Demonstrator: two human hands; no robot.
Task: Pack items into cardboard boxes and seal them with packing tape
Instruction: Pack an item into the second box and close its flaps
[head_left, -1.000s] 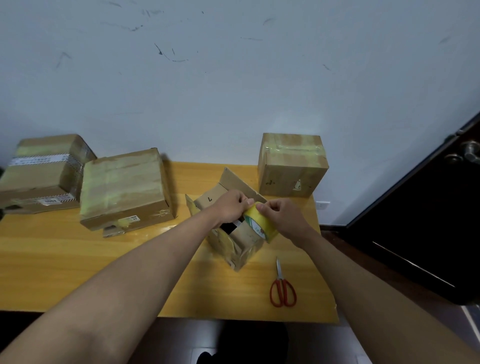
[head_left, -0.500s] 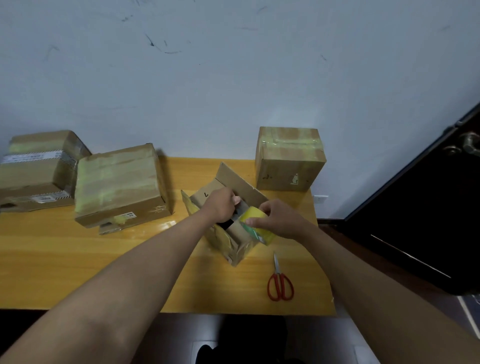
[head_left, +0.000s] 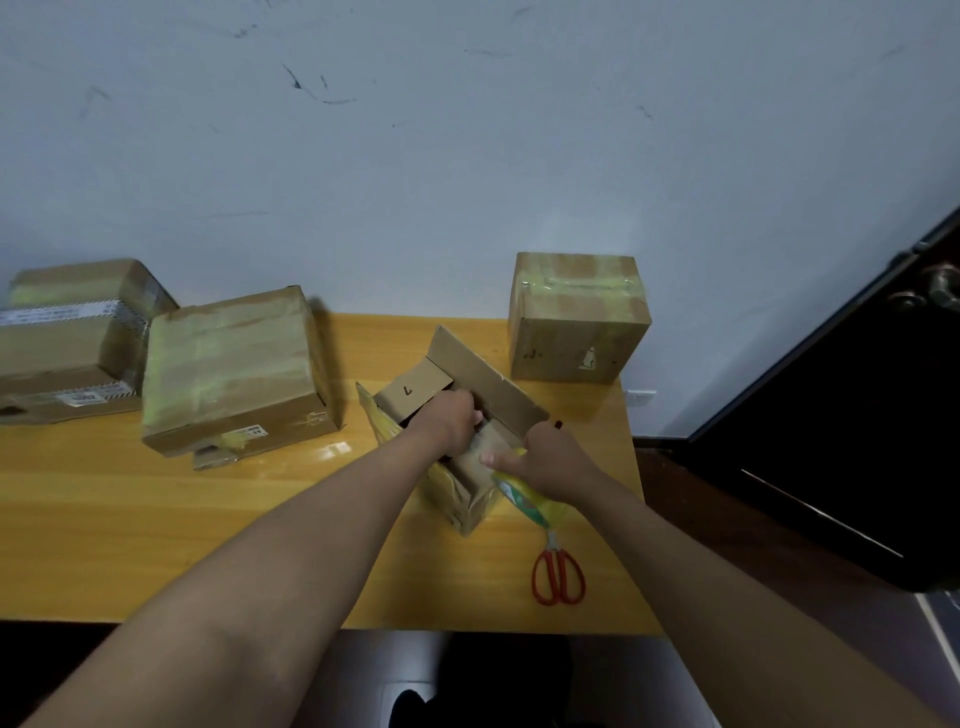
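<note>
A white scuffed wall is seen behind a yellow wooden tabletop (head_left: 156, 519); a dark door (head_left: 857, 441) stands at the right. Three taped boxes are set along the back: two at the left (head_left: 228, 369) (head_left: 67, 332), touching each other, and one at the right (head_left: 576, 317) against the wall. Red scissors (head_left: 558, 574) lie near the front edge, just beside the open box (head_left: 457, 410) at centre.

Change: a second ago the tape roll (head_left: 524, 493) was held above the box top with both hands meeting at it; now the roll has been drawn down and toward the near right corner of the box, and the hands have parted. This is judged as a strip being pulled off the roll, though no strip can be made out in the frame. The far flap is upright and the inner flaps are not flat, so sealing is judged as only starting; whether items are already inside cannot be told, as the opening is dark.

Left hand (head_left: 449, 423): fingers are curled down over the flaps at the box opening, pressing or gripping the cardboard there; a tape end may be pinned under it, but this is not visible.

Right hand (head_left: 550, 457): closed around the yellow roll, thumb extended toward the near side flap, with the roll sticking out below the palm, just beside the box's near corner.
</note>
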